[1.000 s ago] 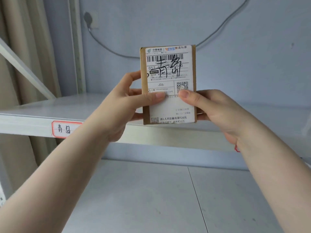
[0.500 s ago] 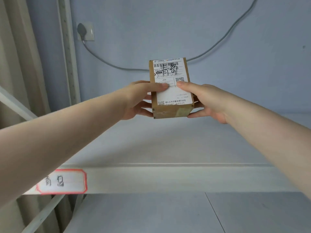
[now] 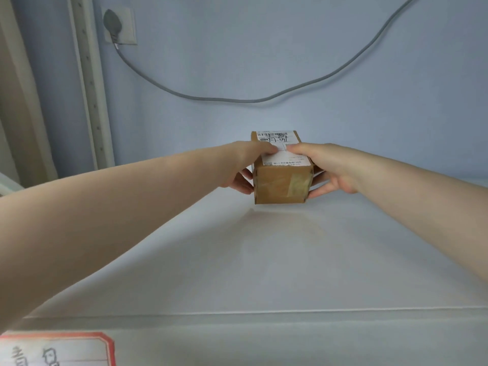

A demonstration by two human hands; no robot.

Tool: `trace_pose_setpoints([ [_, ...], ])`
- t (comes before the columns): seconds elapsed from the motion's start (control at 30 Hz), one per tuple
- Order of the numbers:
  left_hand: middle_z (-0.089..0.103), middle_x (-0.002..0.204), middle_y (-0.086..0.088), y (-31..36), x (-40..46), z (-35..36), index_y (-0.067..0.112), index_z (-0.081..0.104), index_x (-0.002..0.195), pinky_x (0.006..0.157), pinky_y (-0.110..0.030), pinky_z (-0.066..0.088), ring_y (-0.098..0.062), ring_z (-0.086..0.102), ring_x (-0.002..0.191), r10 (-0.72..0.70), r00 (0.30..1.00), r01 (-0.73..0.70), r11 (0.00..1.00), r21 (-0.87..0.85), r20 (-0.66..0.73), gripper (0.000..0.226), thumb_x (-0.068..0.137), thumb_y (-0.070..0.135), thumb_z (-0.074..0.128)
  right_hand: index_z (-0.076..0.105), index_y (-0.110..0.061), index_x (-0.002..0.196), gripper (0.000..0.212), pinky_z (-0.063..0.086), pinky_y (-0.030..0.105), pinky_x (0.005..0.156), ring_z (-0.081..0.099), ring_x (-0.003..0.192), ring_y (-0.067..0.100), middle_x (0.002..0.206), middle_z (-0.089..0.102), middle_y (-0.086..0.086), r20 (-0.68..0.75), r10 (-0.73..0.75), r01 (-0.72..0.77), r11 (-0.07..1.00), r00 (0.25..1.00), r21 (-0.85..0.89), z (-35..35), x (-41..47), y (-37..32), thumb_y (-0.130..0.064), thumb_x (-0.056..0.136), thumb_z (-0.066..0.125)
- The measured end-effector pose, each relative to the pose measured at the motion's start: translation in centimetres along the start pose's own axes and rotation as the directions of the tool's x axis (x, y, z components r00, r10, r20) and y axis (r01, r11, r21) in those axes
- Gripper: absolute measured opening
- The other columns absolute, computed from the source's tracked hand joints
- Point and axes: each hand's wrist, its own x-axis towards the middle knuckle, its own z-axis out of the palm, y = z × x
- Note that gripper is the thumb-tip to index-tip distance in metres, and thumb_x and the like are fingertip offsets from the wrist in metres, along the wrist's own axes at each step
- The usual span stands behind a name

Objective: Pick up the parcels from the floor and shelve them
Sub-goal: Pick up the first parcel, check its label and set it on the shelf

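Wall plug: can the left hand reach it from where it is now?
Probably yes. The left hand would first have to let go of the parcel; nothing stands between it and the wall plug, though its distance is unclear.

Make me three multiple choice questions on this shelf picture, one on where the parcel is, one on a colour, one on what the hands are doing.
1. Where is the cardboard parcel?
A. On the floor
B. Far back on the white shelf, near the wall
C. At the shelf's front edge

2. What colour borders the shelf label?
A. Red
B. Green
C. Black

3. How is the parcel held?
A. Left hand alone
B. Not touched
C. Left hand and right hand on both sides, thumbs on top

Answers: 1 B, it sits deep on the shelf below the grey cable. 2 A, the rim is red. 3 C, both hands flank it.
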Motion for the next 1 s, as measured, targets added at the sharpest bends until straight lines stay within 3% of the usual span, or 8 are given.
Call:
trace_pose_setpoints([
  [0.1,0.065,0.128,-0.014,-0.2,1.2,0.3,0.013,0.061,0.125,0.089,-0.040,0.057,-0.028,0.066,0.098,-0.004,1.000,0.005,0.997,0.072,-0.026,0.053,0.088,0.051,0.062,0.065,-0.018,0.106,0.033,0.058,0.043,0.082,0.067,0.081,0.023,0.090,0.069,0.006,0.006,0.024,-0.024,1.000,1.000,-0.001,0.0,0.8,0.8,-0.045,0.091,0.055],
  [0.27,0.064,0.125,-0.015,-1.0,2.5,0.9,0.013,0.059,0.128,0.083,-0.039,0.059,-0.030,0.068,0.102,-0.028,0.999,0.029,0.999,0.029,-0.041,0.060,0.087,0.057,0.061,0.064,-0.017,0.104,0.035,0.057,0.033,0.067,0.067,0.075,0.021,0.087,0.068,0.005,-0.022,0.026,-0.024,0.997,0.999,0.080,0.4,1.6,1.7,-0.048,0.089,0.057],
  [0.37,0.063,0.117,-0.012,-1.3,2.9,1.0,0.014,0.059,0.119,0.084,-0.038,0.057,-0.028,0.065,0.093,-0.040,0.998,0.042,0.999,0.033,-0.053,0.056,0.087,0.060,0.059,0.064,-0.017,0.105,0.035,0.057,0.035,0.073,0.067,0.076,0.021,0.088,0.068,0.004,-0.014,0.009,-0.008,0.995,1.000,0.101,0.5,2.0,2.0,-0.048,0.089,0.058],
  [0.57,0.059,0.130,-0.009,-2.1,3.2,0.4,0.014,0.059,0.127,0.094,-0.045,0.057,-0.032,0.067,0.111,-0.006,1.000,0.006,0.998,-0.056,0.000,0.059,0.087,0.056,0.063,0.065,-0.023,0.095,0.032,0.058,0.039,0.080,0.069,0.090,0.023,0.101,0.069,0.002,0.042,-0.011,0.006,0.995,0.999,0.103,0.2,2.2,2.7,-0.053,0.088,0.057],
  [0.73,0.059,0.132,-0.007,-2.9,3.1,-0.4,0.018,0.058,0.135,0.101,-0.043,0.054,-0.030,0.066,0.114,0.043,0.988,-0.037,0.998,-0.044,0.147,0.075,0.079,0.068,0.065,0.066,-0.027,0.111,0.048,0.057,0.037,0.084,0.069,0.099,0.021,0.108,0.070,0.000,0.108,-0.031,0.026,0.998,0.994,0.050,0.1,2.4,3.0,-0.064,0.081,0.058],
  [0.83,0.067,0.128,-0.005,-3.3,3.0,-0.3,0.014,0.062,0.131,0.102,-0.034,0.052,-0.022,0.066,0.116,0.076,0.982,-0.088,0.994,0.064,0.173,0.066,0.080,0.055,0.073,0.066,-0.022,0.117,0.053,0.056,0.034,0.085,0.070,0.100,0.019,0.109,0.072,0.001,0.143,-0.044,0.043,0.999,0.989,0.009,-0.2,2.5,3.3,-0.059,0.079,0.064],
  [0.9,0.070,0.127,-0.004,-3.8,3.1,-0.1,0.013,0.064,0.131,0.104,-0.032,0.051,-0.019,0.067,0.115,0.093,0.985,-0.109,0.989,0.102,0.146,0.074,0.070,0.050,0.084,0.065,-0.017,0.121,0.056,0.056,0.033,0.087,0.069,0.103,0.018,0.112,0.073,0.001,0.170,-0.050,0.055,0.998,0.984,-0.025,-0.5,2.7,3.5,-0.051,0.076,0.071],
  [1.0,0.074,0.118,-0.004,-4.4,3.6,0.1,0.017,0.067,0.121,0.103,-0.038,0.051,-0.019,0.073,0.105,0.107,0.993,-0.112,0.986,0.126,0.053,0.095,0.038,0.058,0.088,0.064,-0.010,0.121,0.054,0.057,0.029,0.081,0.070,0.100,0.015,0.112,0.073,0.003,0.162,-0.066,0.074,0.996,0.985,-0.044,-0.6,3.0,3.9,-0.038,0.077,0.077],
])
